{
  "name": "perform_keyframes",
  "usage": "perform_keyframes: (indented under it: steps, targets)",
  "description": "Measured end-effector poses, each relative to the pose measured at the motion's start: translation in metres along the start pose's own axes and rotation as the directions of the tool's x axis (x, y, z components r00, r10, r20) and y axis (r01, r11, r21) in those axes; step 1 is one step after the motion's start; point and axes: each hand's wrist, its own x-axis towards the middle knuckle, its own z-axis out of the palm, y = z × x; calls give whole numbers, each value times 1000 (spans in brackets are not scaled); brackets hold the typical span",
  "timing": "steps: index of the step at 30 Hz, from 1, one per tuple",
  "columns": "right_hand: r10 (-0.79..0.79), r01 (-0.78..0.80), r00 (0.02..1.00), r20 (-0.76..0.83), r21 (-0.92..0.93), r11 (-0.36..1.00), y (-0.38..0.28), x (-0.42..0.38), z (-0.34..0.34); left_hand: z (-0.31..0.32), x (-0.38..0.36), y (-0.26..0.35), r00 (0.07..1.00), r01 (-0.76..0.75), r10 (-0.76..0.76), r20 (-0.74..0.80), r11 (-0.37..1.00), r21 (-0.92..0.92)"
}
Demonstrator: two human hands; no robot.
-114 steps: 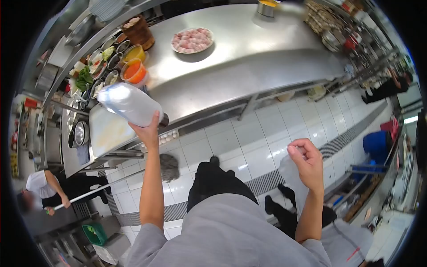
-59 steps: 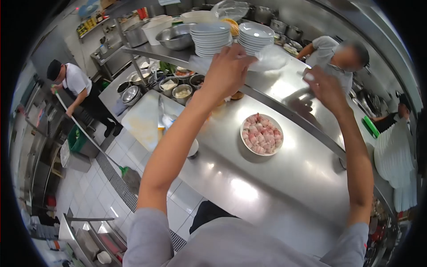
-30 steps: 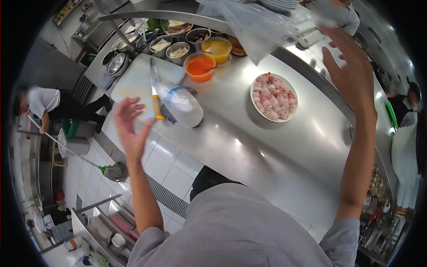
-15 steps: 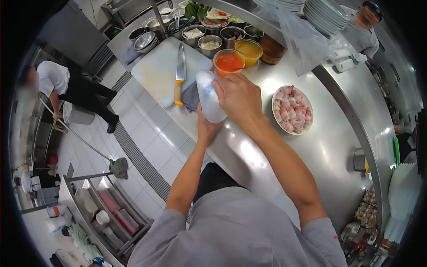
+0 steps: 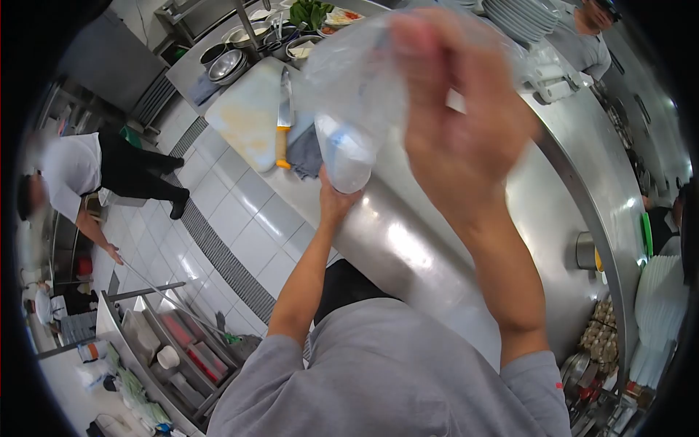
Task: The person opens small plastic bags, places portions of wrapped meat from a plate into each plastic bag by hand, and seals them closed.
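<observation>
1. Plastic roll (image 5: 348, 162): milky white, blue-marked.
2. Knife handle (image 5: 282, 149): yellow-orange.
3. Cloth (image 5: 306, 153): grey-blue.
4. Cutting board (image 5: 244, 120), left: white, tan-blotched.
5. Far leaves (image 5: 306, 13): green.
6. Floor tiles (image 5: 242, 193), left: white, dark-gridded.

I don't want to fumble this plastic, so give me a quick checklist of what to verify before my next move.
1. Left hand supporting the plastic roll: ok, at its lower end.
2. Right hand gripping the clear plastic securely: cannot tell, the hand is blurred.
3. Knife apart from both hands: ok, its blade lies on the cutting board.
4. Clear sight of the counter behind your right hand: not ok, hand and forearm block it.
5. Co-worker in the white shirt away from your hands: ok, standing apart on the floor.
</observation>
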Motion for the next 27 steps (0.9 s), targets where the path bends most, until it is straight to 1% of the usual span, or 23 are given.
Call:
perform_keyframes:
  steps: [1,2,4,6,7,8,9,10,11,12,13,14,15,16,17,18,19,21,22,23,24,26,27]
  targets:
    - [4,-4,1000,0,-10,1000,-8,-3,-16,2,-1,-13,997,-63,65,-52,997,37]
    - [89,-89,995,35,12,996,-16,-8,-38,5,-2,-26,987,-126,133,-94,989,75]
    - [318,-327,943,100,92,941,-28,-32,-82,-8,-14,-62,996,-1,5,-86,999,54]
    - [664,-677,734,146,234,697,-41,-88,-112,-45,-69,-36,993,33,-40,108,998,62]
    - [829,-828,532,174,314,465,-44,-114,-122,-58,-96,-12,945,178,-132,301,975,-131]
    - [916,-914,353,190,279,294,-41,-136,-128,-68,-112,13,845,358,-187,502,893,-271]
    - [968,-965,148,200,243,97,-43,-157,-136,-67,-118,47,820,379,-195,538,889,-258]
    - [975,-969,134,178,230,92,-40,-178,-144,-55,-126,84,816,333,-109,567,891,-308]
    - [981,-960,-2,194,275,-56,-34,-197,-148,-42,-134,104,814,279,-17,581,888,-365]
    - [966,-924,-136,220,323,-203,-28,-210,-151,-27,-133,105,807,284,-17,591,888,-361]
    - [967,-922,-143,208,327,-207,-25,-217,-152,-8,-123,103,776,196,39,629,933,-301]
    - [952,-887,-210,222,367,-281,-22,-222,-153,5,-115,99,735,102,91,672,965,-243]
    - [934,-845,-269,235,407,-346,-17,-226,-155,16,-110,92,721,104,94,686,965,-241]
    - [937,-845,-272,218,412,-341,-9,-230,-157,29,-105,87,623,289,14,782,925,-247]
    - [925,-807,-324,199,452,-380,-1,-234,-157,39,-104,83,504,464,-49,862,857,-223]
    - [907,-763,-377,187,492,-419,7,-240,-158,42,-104,93,547,471,-68,834,849,-240]
    - [906,-761,-383,181,495,-420,17,-253,-162,45,-102,99,540,474,-71,839,849,-234]
    - [907,-785,-420,47,483,-388,26,-281,-172,45,-101,105,667,475,-205,717,858,-195]
    - [904,-781,-426,42,486,-392,20,-290,-174,46,-101,110,731,472,-224,645,849,-240]
    - [948,-938,-279,-154,256,-234,10,-299,-176,47,-101,113,729,473,-226,646,849,-237]
    - [952,-996,-75,-297,-22,-85,-3,-301,-176,47,-101,115,743,475,-261,617,854,-211]
    - [966,-997,-68,249,14,-74,-45,-290,-170,51,-102,112,749,481,-299,591,859,-176]
    - [892,-983,-180,414,-113,-146,-58,-282,-167,53,-104,109,727,497,-302,616,851,-170]
